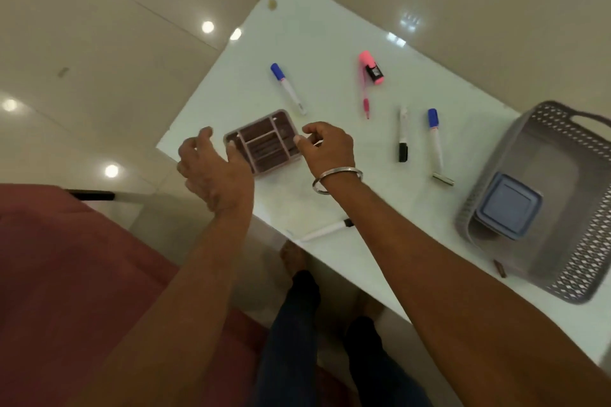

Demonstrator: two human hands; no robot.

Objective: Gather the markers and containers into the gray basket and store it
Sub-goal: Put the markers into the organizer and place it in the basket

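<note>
Glossy cream floor tiles point(99, 53) mirror ceiling lights around a white tabletop point(330, 26) where we stand, arms stretched forward. Our left hand point(211, 172) and right hand point(327, 150) flank a pinkish divided organizer tray point(263, 142) near the tabletop's left edge. Left fingers point(231, 149) are spread wide and touch or nearly touch the tray's near-left rim; right fingers point(302, 142) are curled, half open, at its right rim. Whether either hand actually grips the tray, we cannot tell. A metal bangle point(334, 180) circles our right wrist.

Markers lie scattered beyond and beside the tray: a blue-capped marker point(287, 87) just past it, a pink highlighter point(372, 68) with a thin pink pen point(364, 92) beside it, then a black-capped marker point(402, 135) and a second blue-capped marker point(435, 142) side by side farther right. Another white marker point(327, 230) rests near the tabletop's front edge, partly hidden by our right forearm.

At far right sits the gray basket point(562, 129), its perforated walls upright, holding a blue-lidded container point(509, 205) in its near-left corner. A reddish cloth point(66, 258) fills the lower left, and dark trousers point(297, 324) show below the tabletop.
</note>
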